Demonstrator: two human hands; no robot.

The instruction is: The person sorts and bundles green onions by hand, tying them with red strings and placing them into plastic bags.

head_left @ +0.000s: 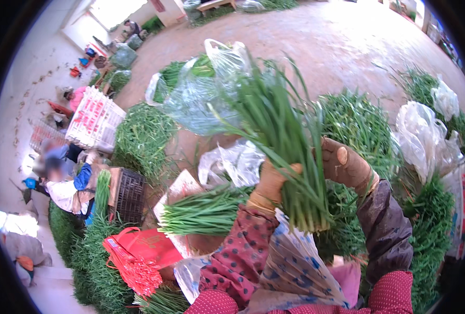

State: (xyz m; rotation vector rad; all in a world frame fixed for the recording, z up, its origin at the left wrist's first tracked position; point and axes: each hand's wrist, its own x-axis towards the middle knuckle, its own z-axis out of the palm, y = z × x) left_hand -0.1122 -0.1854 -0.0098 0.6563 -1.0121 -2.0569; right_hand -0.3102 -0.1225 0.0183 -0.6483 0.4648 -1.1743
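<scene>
A thick bundle of long, flat green chives (282, 125) stands tilted in front of me, leaf tips up and away, cut ends low and near. My left hand (274, 183), in a tan work glove, is closed round its lower part from the left. At the bundle's right edge is my right hand (347, 165), in a dirty brown glove with one bare fingertip showing. Its fingers are curled against the outer leaves; what they pinch, if anything, is hidden. Another bundle of chives (206, 212) lies on a pale board (183, 188) left of my left forearm.
Loose chive heaps (355, 128) lie right and left. Behind the bundle is a clear plastic bag (201, 102) of greens. A red bag (143, 248) with red ties and a dark crate (129, 191) stand left. People sit farther left near a white crate (93, 118).
</scene>
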